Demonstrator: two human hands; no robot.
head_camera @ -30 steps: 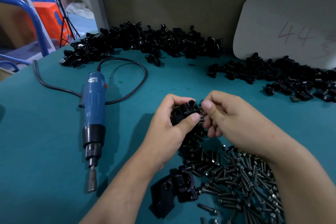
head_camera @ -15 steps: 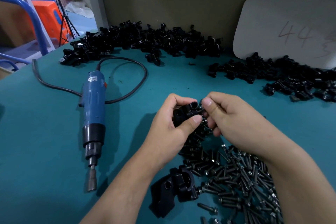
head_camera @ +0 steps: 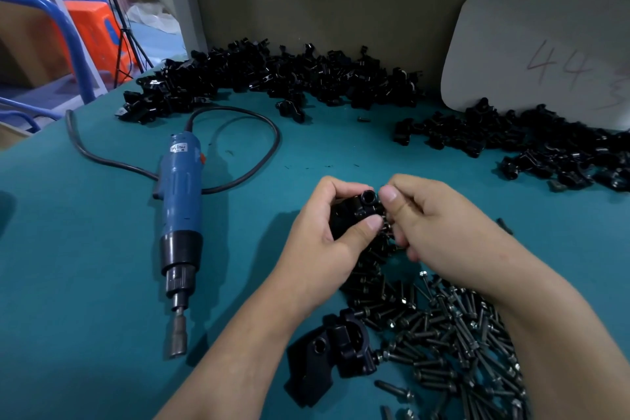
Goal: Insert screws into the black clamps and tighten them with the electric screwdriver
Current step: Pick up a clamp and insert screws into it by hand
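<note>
Since a second ago the black clamp (head_camera: 354, 211) is sitting slightly nearer the right hand (head_camera: 439, 232), both hands hovering over the far edge of the loose screws (head_camera: 443, 334) on the teal table (head_camera: 85, 266). The left hand (head_camera: 317, 249) is wrapping fingers and thumb round the clamp, while the right is pinching a mostly hidden screw (head_camera: 386, 227) against its side. The electric screwdriver (head_camera: 180, 201) is lying untouched, well apart on the left.
</note>
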